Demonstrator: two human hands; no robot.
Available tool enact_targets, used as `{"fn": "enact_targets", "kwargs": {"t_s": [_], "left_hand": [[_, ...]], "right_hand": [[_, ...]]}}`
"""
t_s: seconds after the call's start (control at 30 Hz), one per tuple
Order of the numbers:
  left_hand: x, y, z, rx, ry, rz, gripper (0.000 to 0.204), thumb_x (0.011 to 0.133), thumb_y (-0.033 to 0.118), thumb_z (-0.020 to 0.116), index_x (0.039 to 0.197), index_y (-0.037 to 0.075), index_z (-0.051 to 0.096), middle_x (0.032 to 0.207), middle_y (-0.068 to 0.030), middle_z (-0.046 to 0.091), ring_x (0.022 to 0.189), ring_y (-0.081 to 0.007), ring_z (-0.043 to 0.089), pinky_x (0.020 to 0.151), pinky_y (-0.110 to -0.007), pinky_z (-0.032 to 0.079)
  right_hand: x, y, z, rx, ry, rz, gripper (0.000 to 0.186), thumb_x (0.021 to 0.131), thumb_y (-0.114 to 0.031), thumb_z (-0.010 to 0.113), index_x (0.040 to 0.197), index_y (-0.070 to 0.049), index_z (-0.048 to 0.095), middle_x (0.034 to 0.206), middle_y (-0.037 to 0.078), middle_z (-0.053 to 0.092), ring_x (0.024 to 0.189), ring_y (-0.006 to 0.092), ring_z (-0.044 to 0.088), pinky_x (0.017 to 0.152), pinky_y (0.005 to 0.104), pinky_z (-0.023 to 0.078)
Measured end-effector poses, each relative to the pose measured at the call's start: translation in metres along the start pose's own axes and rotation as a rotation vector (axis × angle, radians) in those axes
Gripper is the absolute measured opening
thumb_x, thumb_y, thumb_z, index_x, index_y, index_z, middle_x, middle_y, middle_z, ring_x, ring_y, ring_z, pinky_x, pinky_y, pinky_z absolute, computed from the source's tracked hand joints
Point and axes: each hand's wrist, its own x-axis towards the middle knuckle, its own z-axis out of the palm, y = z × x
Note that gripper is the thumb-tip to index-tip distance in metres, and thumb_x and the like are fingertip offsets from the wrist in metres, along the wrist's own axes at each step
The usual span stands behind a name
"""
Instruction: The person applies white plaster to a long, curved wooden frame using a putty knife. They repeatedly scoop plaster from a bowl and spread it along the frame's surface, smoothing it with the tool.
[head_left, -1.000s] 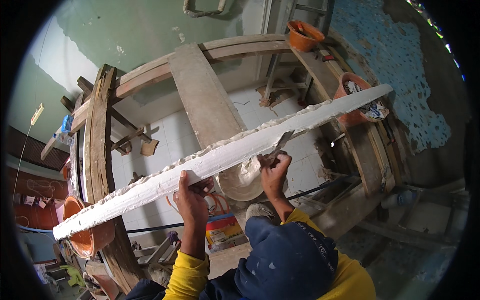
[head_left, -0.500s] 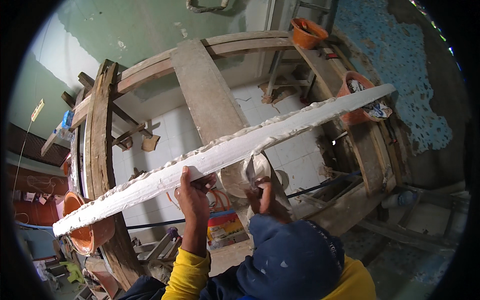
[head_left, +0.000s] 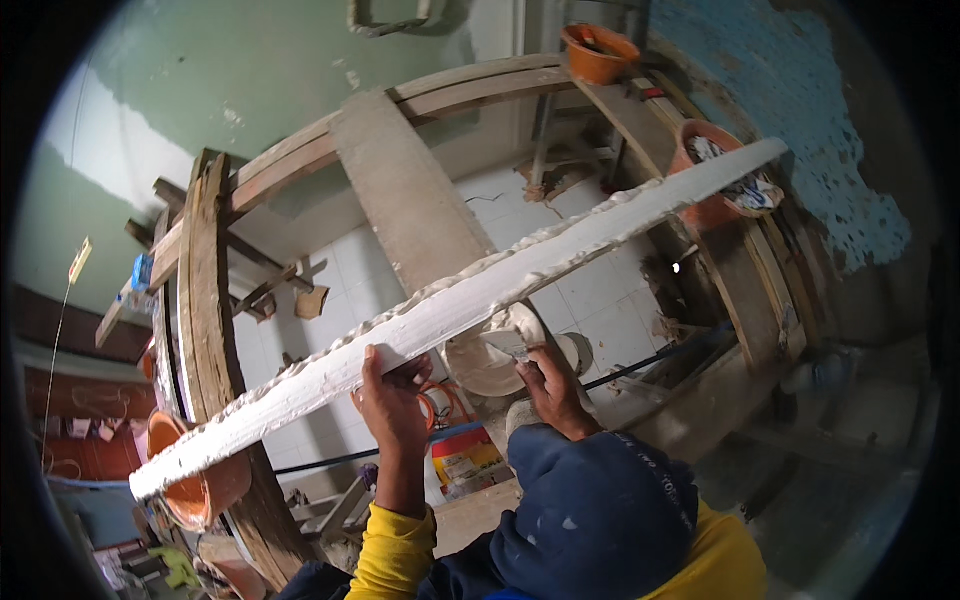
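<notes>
A long white moulding [head_left: 440,320] slants across the view from lower left to upper right, with thick white paste ridged along its far edge and some on its near edge. My left hand [head_left: 395,400] grips it from below, thumb against the near edge and fingers underneath, partly hidden. To the right, my right hand [head_left: 550,385] is closed round the handle of a putty knife [head_left: 508,346]. The knife's blade, smeared white, is over a round bucket [head_left: 465,372] of white paste, just below the moulding.
Wooden planks [head_left: 410,190] and beams form a scaffold above a white tiled floor [head_left: 350,270]. Orange buckets stand on it: one at left [head_left: 215,490] under the moulding's end, one at right [head_left: 705,215] behind its other end, one at the far right [head_left: 600,60].
My right hand has brought the putty knife from the moulding's near edge down to the bucket, its blade now turned left. My left hand keeps its grip; the moulding has shifted slightly in view.
</notes>
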Motion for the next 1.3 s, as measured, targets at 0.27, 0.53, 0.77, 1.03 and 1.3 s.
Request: {"fn": "enact_targets", "kwargs": {"t_s": [0.27, 0.53, 0.77, 1.03, 1.3], "left_hand": [[-0.006, 0.0, 0.005, 0.041, 0.016, 0.003, 0.039, 0.1, 0.038, 0.061, 0.116, 0.003, 0.058, 0.092, -0.0136, 0.072, 0.078, -0.0241, 0.071, 0.074, -0.037, 0.055], [-0.008, -0.001, 0.009, 0.056, 0.037, 0.006, 0.037, 0.101, 0.039, 0.059, 0.113, 0.004, 0.059, 0.091, -0.0135, 0.071, 0.078, -0.0231, 0.07, 0.074, -0.035, 0.055], [-0.01, 0.001, 0.011, 0.067, 0.047, 0.003, 0.035, 0.102, 0.038, 0.058, 0.111, 0.004, 0.06, 0.09, -0.0137, 0.071, 0.078, -0.0225, 0.07, 0.073, -0.034, 0.055], [-0.01, 0.0, 0.008, 0.057, 0.014, 0.019, 0.034, 0.102, 0.038, 0.058, 0.111, 0.004, 0.059, 0.089, -0.0142, 0.071, 0.078, -0.0226, 0.07, 0.074, -0.034, 0.054], [-0.007, -0.002, 0.007, 0.06, 0.009, 0.011, 0.034, 0.102, 0.039, 0.058, 0.11, 0.005, 0.058, 0.088, -0.0144, 0.071, 0.08, -0.0237, 0.07, 0.074, -0.034, 0.055]], "right_hand": [[0.047, 0.075, -0.068, -0.2, 0.328, 0.143, 0.016, 0.104, -0.013, 0.05, 0.11, 0.001, 0.055, 0.092, 0.012, 0.058, 0.083, 0.0242, 0.058, 0.076, 0.0377, 0.048], [0.068, 0.118, -0.128, 0.079, 0.598, 0.344, 0.027, 0.11, -0.026, 0.047, 0.115, -0.002, 0.058, 0.093, 0.003, 0.059, 0.083, 0.0121, 0.057, 0.073, 0.0296, 0.048], [0.076, 0.093, -0.103, 0.037, 0.367, 0.29, 0.027, 0.108, -0.024, 0.045, 0.111, 0.0, 0.057, 0.085, 0.005, 0.057, 0.075, 0.0161, 0.054, 0.071, 0.0328, 0.047], [0.032, 0.113, -0.102, -0.399, 0.42, 0.048, 0.024, 0.108, -0.016, 0.047, 0.122, 0.003, 0.051, 0.096, 0.016, 0.056, 0.083, 0.0269, 0.057, 0.076, 0.0375, 0.048], [0.091, 0.174, -0.174, -0.374, 0.622, 0.316, 0.029, 0.108, -0.023, 0.045, 0.118, 0.003, 0.056, 0.098, 0.018, 0.061, 0.089, 0.0322, 0.062, 0.081, 0.0429, 0.05]]}}
